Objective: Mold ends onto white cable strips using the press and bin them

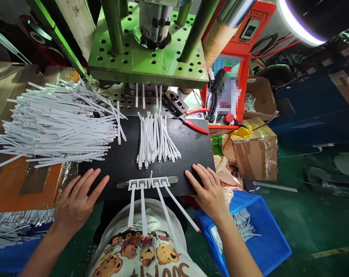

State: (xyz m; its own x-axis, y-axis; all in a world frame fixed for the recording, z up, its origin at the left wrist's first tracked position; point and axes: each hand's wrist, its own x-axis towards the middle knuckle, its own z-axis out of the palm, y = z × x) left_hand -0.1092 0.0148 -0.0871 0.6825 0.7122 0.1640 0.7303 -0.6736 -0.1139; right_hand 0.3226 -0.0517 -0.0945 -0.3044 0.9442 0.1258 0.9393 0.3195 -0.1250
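My left hand [76,202] lies flat with fingers spread on the near left corner of a black work plate [191,150]. My right hand [207,188] rests flat, fingers out, on the plate's near right edge. Neither holds anything. Between them a grey metal bar [147,182] carries several white cable pieces [142,207] that hang toward me over the plate's edge. A small bundle of white cable pieces [155,140] lies in the middle of the plate.
A big heap of white cable pieces [55,123] lies at the left. A green perforated press [148,57] stands behind the plate. Red-handled pliers [194,119] lie at the plate's far right. A blue bin [255,234] and a cardboard box [256,150] sit at the right.
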